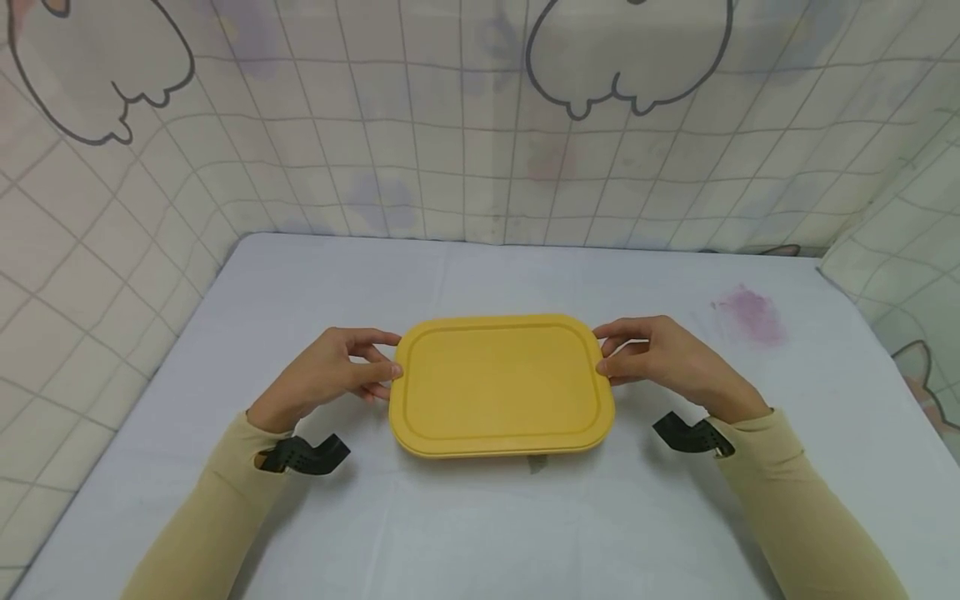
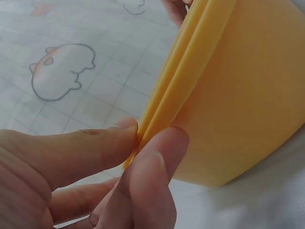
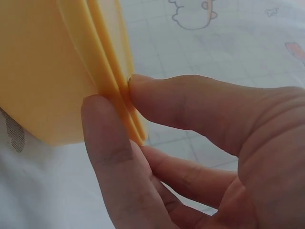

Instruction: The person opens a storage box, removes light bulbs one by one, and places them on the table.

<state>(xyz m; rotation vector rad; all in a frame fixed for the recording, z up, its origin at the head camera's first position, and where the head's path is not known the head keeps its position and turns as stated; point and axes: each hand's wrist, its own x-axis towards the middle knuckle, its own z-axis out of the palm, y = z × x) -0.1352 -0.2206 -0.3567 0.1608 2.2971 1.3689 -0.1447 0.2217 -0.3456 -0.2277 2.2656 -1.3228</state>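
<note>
A yellow lidded storage box (image 1: pixel 502 387), rectangular with rounded corners, sits at the middle of the white table. Its flat lid faces up, and both wrist views show its smooth side wall below a ridged rim. My left hand (image 1: pixel 341 371) pinches that rim at the left end, thumb (image 2: pixel 95 150) against the lid edge and fingers beneath. At the opposite end my right hand (image 1: pixel 660 358) grips the rim likewise, with its thumb (image 3: pixel 190 100) on the lid edge and a finger (image 3: pixel 107 143) under the lip. What the box holds is hidden by the lid.
The white tabletop (image 1: pixel 480 533) bears a pink stain (image 1: pixel 752 315) at the far right. A small grey patch (image 1: pixel 537 463) shows at the box's front edge. Grid-patterned curtains (image 1: pixel 465 125) enclose the back and sides. Black straps (image 1: pixel 303 455) stick out from both sleeves.
</note>
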